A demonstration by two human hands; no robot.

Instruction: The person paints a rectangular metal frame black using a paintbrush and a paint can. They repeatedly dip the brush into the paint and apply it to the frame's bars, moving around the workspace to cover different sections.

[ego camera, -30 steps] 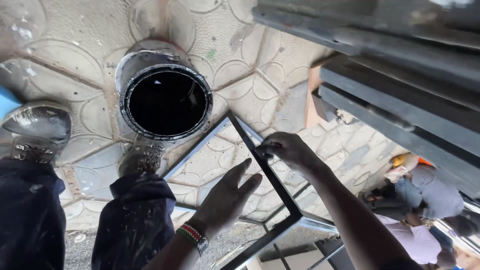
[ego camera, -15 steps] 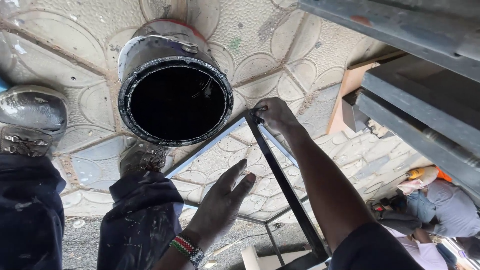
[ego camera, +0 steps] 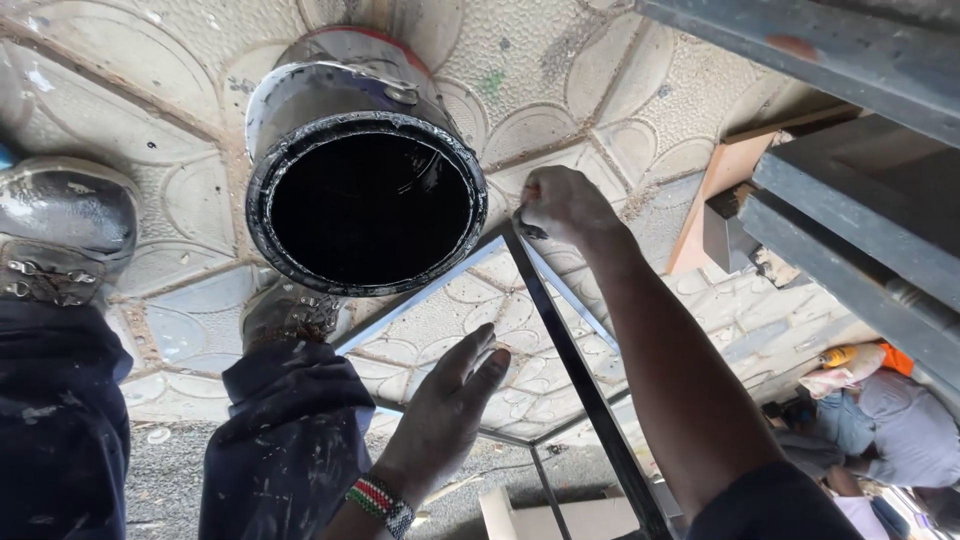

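My right hand [ego camera: 562,204] is closed on something thin and dark at the top corner of a metal frame [ego camera: 565,345], partly painted black. What it grips is too small to tell apart. My left hand [ego camera: 447,410] has its fingers spread flat, just above the frame's lower middle, and holds nothing. A beaded band sits on that wrist. A round can of black paint [ego camera: 365,205] stands on the paved ground right beside the frame's corner, by my paint-stained trouser legs [ego camera: 285,440].
My boots [ego camera: 60,235] stand left of and below the can on patterned paving slabs [ego camera: 600,90]. Dark painted metal bars [ego camera: 860,220] fill the upper right. A person in grey crouches at the lower right [ego camera: 890,420]. Wooden pieces [ego camera: 725,195] lie nearby.
The view has moved closer to the can. My right hand has slid up along the frame bar to its top corner. My left hand stays spread over the frame.
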